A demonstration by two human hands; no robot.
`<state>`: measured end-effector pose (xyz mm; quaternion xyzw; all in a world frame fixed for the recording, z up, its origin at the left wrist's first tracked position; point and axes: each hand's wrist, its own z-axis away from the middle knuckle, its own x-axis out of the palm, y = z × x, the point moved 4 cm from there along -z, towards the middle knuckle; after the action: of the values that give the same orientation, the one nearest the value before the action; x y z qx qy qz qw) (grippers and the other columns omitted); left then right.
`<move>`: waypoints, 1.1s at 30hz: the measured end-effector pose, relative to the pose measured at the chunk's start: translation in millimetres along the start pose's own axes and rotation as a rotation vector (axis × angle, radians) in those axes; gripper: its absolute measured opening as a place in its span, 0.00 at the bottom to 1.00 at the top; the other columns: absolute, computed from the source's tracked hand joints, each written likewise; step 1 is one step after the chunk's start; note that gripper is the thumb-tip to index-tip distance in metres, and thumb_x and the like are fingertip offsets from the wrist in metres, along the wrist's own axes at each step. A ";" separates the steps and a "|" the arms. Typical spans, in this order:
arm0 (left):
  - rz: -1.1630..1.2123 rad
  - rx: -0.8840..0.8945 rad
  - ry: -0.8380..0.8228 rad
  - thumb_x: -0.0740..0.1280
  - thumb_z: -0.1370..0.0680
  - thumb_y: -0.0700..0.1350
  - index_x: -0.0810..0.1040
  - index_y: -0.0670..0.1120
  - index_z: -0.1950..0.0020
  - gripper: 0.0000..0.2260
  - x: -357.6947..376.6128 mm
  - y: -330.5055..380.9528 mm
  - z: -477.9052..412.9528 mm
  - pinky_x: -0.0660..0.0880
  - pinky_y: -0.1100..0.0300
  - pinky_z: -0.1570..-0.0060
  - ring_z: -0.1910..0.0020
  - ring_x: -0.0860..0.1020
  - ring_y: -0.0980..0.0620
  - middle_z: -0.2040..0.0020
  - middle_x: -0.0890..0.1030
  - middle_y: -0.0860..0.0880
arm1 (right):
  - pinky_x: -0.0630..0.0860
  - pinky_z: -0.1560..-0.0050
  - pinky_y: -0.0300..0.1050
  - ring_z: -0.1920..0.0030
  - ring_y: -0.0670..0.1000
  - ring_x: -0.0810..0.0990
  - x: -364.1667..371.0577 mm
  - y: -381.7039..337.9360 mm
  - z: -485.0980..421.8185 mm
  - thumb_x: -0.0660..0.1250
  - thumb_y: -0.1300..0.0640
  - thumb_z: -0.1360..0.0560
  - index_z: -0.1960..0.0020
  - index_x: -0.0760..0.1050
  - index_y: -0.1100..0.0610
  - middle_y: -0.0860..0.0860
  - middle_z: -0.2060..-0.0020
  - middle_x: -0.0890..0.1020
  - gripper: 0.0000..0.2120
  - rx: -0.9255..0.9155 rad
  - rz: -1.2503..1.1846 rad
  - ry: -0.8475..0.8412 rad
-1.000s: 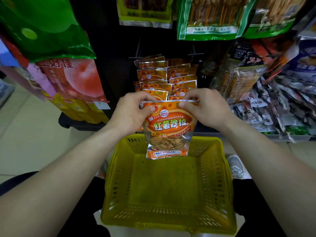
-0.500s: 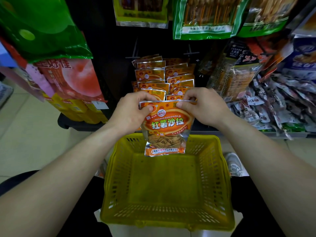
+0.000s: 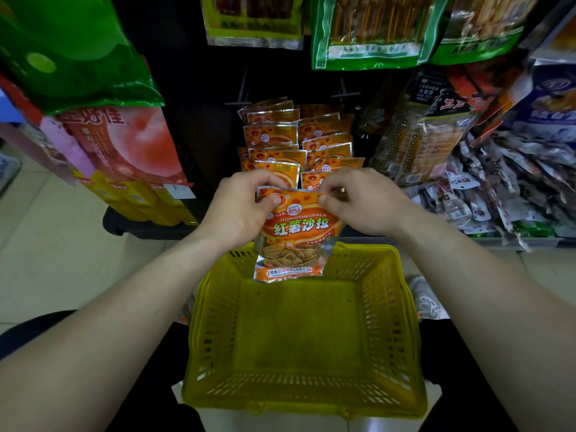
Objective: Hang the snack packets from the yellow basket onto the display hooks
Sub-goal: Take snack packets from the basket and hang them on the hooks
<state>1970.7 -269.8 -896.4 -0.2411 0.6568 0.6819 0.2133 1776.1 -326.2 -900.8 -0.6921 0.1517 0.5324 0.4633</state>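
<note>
Spanning the top of the view, a dark display rack (image 3: 199, 126) carries hanging goods: a large green bag (image 3: 78, 51) at upper left, a red peach-printed bag (image 3: 137, 141) below it, green-edged skewer packs (image 3: 367, 32) along the top, and a heap of small pale packets (image 3: 498, 188) at right. Pale floor tiles (image 3: 46, 244) show at left.

Below the rack, close to the person, sits the yellow basket (image 3: 396, 307), with its perforated floor and walls in plain view. Both bare forearms come in from the lower corners and converge above the basket's far rim, wrists roughly level and backs of the hands facing up.

The left hand (image 3: 240, 210) grips the top left corner of an orange snack packet (image 3: 299, 232), its thumb pressed on the printed front and its fingers curled behind the top edge. The right hand (image 3: 367, 204) pinches the top right corner the same way, thumb in front and bent fingers over the top.

The packet hangs upright between the two hands with its printed face toward the camera. Its lower edge lies over the basket's far wall in the view, above the basket floor.

Just behind the hands, matching orange packets (image 3: 277, 135) hang in two overlapping columns. Thin metal display hooks (image 3: 243, 92) project above them. Whether the held packet touches a hook cannot be told.
</note>
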 end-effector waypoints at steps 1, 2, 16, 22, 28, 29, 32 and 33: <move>-0.011 0.012 -0.007 0.70 0.21 0.44 0.79 0.57 0.48 0.07 2.2 -1.0 0.6 0.81 0.51 0.48 0.44 0.79 0.54 0.44 0.81 0.53 | 0.73 0.55 0.48 0.52 0.51 0.77 4.0 -3.8 0.4 0.65 0.46 0.22 0.52 0.78 0.47 0.44 0.57 0.77 0.06 -0.028 0.010 -0.019; -0.023 0.028 -0.015 0.70 0.22 0.44 0.80 0.58 0.48 0.07 4.3 -1.4 1.2 0.81 0.51 0.48 0.45 0.79 0.55 0.45 0.82 0.54 | 0.73 0.55 0.48 0.53 0.51 0.77 8.3 -7.7 0.9 0.65 0.46 0.23 0.53 0.77 0.45 0.44 0.57 0.77 0.05 -0.051 0.015 -0.032; -0.040 0.079 -0.049 0.70 0.22 0.43 0.80 0.58 0.50 0.08 15.6 -3.4 1.3 0.80 0.48 0.46 0.45 0.80 0.53 0.47 0.83 0.54 | 0.76 0.54 0.50 0.49 0.52 0.78 19.3 -8.6 0.0 0.66 0.43 0.23 0.53 0.76 0.40 0.42 0.59 0.78 0.03 0.028 0.032 -0.057; -0.070 0.126 -0.031 0.70 0.22 0.43 0.81 0.58 0.50 0.09 15.6 -3.1 2.2 0.78 0.46 0.45 0.46 0.80 0.53 0.50 0.83 0.57 | 0.72 0.57 0.47 0.48 0.53 0.79 24.7 -11.2 3.5 0.67 0.42 0.24 0.47 0.77 0.41 0.41 0.59 0.78 0.08 0.001 0.008 -0.089; -0.027 0.129 -0.028 0.71 0.22 0.44 0.80 0.59 0.50 0.08 16.8 -2.9 1.6 0.79 0.59 0.50 0.49 0.80 0.62 0.53 0.82 0.61 | 0.67 0.54 0.48 0.40 0.55 0.76 18.9 -13.0 3.9 0.64 0.41 0.22 0.41 0.76 0.39 0.47 0.46 0.82 0.11 0.047 0.145 -0.019; -0.021 0.122 -0.028 0.72 0.23 0.45 0.80 0.59 0.49 0.09 16.1 -4.1 1.2 0.78 0.64 0.52 0.51 0.80 0.63 0.54 0.83 0.61 | 0.66 0.54 0.48 0.40 0.55 0.76 15.1 -11.4 5.3 0.64 0.41 0.22 0.41 0.77 0.39 0.47 0.45 0.82 0.11 0.063 0.165 -0.008; -0.002 0.082 -0.033 0.73 0.24 0.46 0.80 0.56 0.46 0.09 9.4 -14.8 -0.1 0.74 0.73 0.57 0.55 0.80 0.66 0.55 0.84 0.59 | 0.66 0.55 0.50 0.39 0.58 0.76 1.8 2.8 15.0 0.63 0.41 0.21 0.39 0.77 0.40 0.49 0.43 0.82 0.12 0.140 0.225 0.032; -0.009 0.069 -0.040 0.73 0.24 0.47 0.80 0.55 0.46 0.08 6.9 -19.7 -0.2 0.73 0.73 0.57 0.55 0.80 0.65 0.55 0.83 0.59 | 0.68 0.55 0.50 0.39 0.58 0.77 -3.7 9.8 20.4 0.63 0.42 0.21 0.39 0.77 0.41 0.49 0.43 0.82 0.13 0.169 0.244 0.044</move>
<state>1977.2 -269.3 -916.2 -0.2228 0.6745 0.6627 0.2374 1755.6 -316.0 -902.3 -0.6386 0.2890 0.5546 0.4485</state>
